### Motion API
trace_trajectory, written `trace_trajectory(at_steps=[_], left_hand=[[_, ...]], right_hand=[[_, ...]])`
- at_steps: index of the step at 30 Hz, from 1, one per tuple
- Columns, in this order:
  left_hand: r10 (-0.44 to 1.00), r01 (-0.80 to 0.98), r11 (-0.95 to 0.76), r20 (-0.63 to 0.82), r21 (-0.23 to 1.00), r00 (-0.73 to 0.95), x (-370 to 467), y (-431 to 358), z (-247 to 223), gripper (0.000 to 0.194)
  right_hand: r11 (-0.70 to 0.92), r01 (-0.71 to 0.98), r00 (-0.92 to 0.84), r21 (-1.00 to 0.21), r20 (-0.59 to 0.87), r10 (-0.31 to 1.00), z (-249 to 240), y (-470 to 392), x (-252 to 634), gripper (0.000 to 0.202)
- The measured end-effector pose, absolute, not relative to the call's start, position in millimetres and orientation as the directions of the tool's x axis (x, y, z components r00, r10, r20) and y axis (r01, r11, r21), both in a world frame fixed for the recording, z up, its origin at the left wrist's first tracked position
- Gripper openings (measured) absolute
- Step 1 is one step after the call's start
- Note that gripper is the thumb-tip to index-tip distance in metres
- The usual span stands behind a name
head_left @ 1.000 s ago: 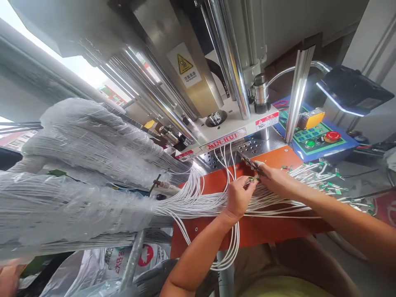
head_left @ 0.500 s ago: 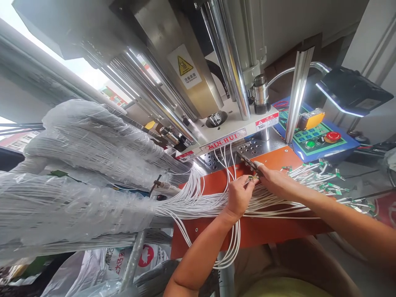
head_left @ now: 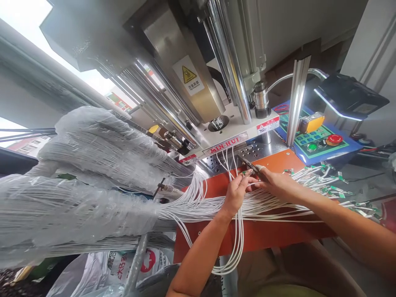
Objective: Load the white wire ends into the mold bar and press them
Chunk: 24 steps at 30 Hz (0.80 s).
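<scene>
Orange bench [head_left: 280, 163] lies under both hands. Right hand [head_left: 274, 181] holds a metal bar [head_left: 255, 169], pointing away and leftward; left hand [head_left: 235, 193], close beside it, pinches a tiny plug [head_left: 246, 173].

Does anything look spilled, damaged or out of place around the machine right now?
Nothing looks spilled or damaged. The one untidy spot: several white cables sag in a loop below the near edge of the orange board, while the main bundle lies across it, so they might snag.
</scene>
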<state>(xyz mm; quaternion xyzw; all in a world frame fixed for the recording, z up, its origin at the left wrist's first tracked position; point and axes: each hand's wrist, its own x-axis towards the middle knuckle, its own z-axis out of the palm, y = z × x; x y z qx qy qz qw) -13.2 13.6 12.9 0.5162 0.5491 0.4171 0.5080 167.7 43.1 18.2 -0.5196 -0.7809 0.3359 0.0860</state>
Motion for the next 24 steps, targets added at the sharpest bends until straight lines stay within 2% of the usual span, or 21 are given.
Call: trace_trajectory(at_steps=[2,5,11,16,24], left_hand=[[0.991,0.136,0.128,-0.131,0.982,0.017,-13.9,17.2,11.3,0.041],[0.996,0.226,0.092,-0.092,0.970,-0.011,-14.7,22.9,13.3,0.040],[0.997,0.402,-0.038,0.063,0.915,-0.050,-16.5,26.6,16.1,0.032],[0.973,0.592,-0.202,0.227,0.781,0.032,-18.3,24.0,8.0,0.013],[0.957,0.683,-0.248,0.284,0.687,0.062,-17.9,21.3,5.5,0.012]], right_hand=[[0.239,0.762,-0.441,-0.601,-0.212,0.872,18.5,42.8,167.0,0.056],[0.239,0.757,-0.445,-0.608,-0.212,0.870,19.5,43.4,168.1,0.055],[0.252,0.741,-0.468,-0.622,-0.209,0.859,19.2,45.4,170.3,0.052],[0.252,0.736,-0.466,-0.628,-0.201,0.862,16.6,45.6,170.7,0.049],[0.272,0.733,-0.483,-0.624,-0.194,0.854,12.8,48.2,172.0,0.049]])
